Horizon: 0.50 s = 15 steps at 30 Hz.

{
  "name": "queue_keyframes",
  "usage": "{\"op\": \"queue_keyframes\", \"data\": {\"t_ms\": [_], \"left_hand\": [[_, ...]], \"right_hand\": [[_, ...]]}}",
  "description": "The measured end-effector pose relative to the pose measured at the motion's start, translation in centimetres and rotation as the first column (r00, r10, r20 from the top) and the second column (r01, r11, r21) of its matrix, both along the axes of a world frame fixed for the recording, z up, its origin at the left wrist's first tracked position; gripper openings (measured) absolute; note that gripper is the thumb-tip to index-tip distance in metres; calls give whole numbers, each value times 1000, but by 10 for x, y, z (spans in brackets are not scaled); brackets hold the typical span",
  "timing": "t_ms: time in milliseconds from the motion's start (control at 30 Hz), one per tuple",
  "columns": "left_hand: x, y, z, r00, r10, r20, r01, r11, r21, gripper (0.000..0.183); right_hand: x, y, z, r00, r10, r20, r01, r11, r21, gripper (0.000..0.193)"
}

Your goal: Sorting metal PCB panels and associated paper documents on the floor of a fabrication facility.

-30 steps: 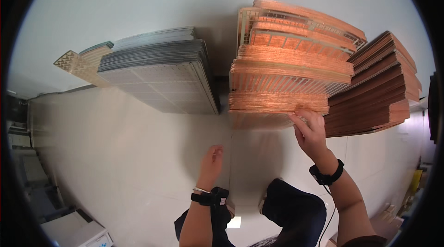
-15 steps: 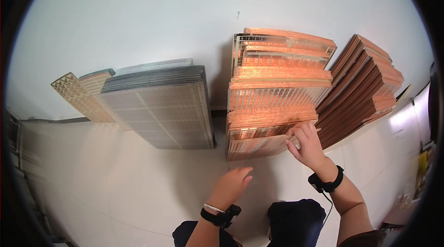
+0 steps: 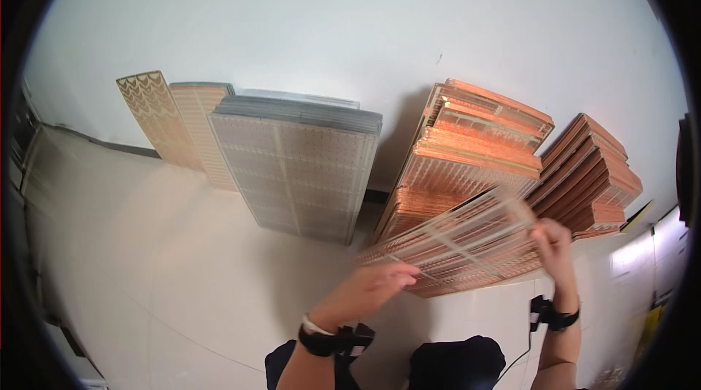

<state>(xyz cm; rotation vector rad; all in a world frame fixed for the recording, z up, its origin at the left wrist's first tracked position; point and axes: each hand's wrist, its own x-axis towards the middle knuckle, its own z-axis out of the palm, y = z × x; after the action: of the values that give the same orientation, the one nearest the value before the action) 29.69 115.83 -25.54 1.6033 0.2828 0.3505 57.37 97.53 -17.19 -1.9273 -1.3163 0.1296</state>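
A thin copper-coloured circuit board panel (image 3: 467, 244) with pale cross strips is tilted in front of the tall stack of copper panels (image 3: 475, 145). My right hand (image 3: 556, 247) is closed on its right edge, with the fingertips blurred. At the panel's lower left edge, my left hand (image 3: 372, 289) has its fingers stretched out and overlapping the panel's face. Whether those fingers touch it is hard to tell. Behind the held panel, the lower part of the stack is hidden.
Darker copper panels (image 3: 584, 178) lean against the white wall (image 3: 292, 17) on the right. Grey panels (image 3: 299, 171) stand left of the copper stack, with a patterned tan panel (image 3: 157, 112) farther left. Pale floor tiles (image 3: 182, 273) lie in front.
My right hand has pulled a panel off the front of the stack, bringing it right and nearer. My left hand has moved up to its lower edge. The view has shifted left.
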Motion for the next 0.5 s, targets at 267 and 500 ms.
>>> {"op": "queue_keyframes", "data": {"t_ms": [267,500], "left_hand": [[-20,30,0,490,858,156,-771,510,-382,31],[7,13,-14,837,547,11,-483,747,-458,25]], "right_hand": [[69,-53,14,742,60,-668,315,848,426,26],[66,-39,0,639,68,-766,382,836,393,30]]}}
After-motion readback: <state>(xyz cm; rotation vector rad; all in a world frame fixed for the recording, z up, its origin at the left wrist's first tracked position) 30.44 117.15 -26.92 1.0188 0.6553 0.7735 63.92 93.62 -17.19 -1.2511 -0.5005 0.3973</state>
